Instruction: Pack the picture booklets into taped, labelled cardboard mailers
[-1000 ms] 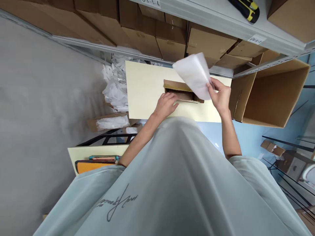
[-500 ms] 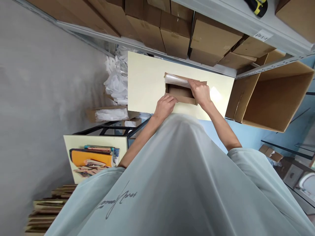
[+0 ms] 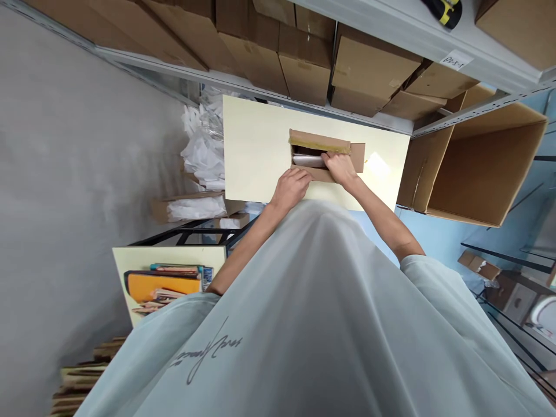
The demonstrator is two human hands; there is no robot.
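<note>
A small open cardboard box (image 3: 320,139) lies on the pale yellow tabletop (image 3: 256,147), its far flap raised and a side flap folded out to the right. Inside, along the near wall, is a flat, glossy white packet (image 3: 307,160); its exact kind cannot be made out. My right hand (image 3: 341,168) reaches into the box's right end, fingers closed on the packet's right end. At the near left corner my left hand (image 3: 292,186) is closed on the box's near flap. A white paper slip (image 3: 379,164) lies to the right of the box.
Shelved cartons (image 3: 304,63) line the far side behind a metal shelf beam (image 3: 403,35). A large open carton (image 3: 482,168) stands to the right. White packing material (image 3: 202,145) is heaped at the left. A lower board (image 3: 169,253) holds books and an orange folder (image 3: 163,285).
My right hand has moved down and left, bringing the white packet from the box's far edge into the box. My left hand stays at the near left corner.
</note>
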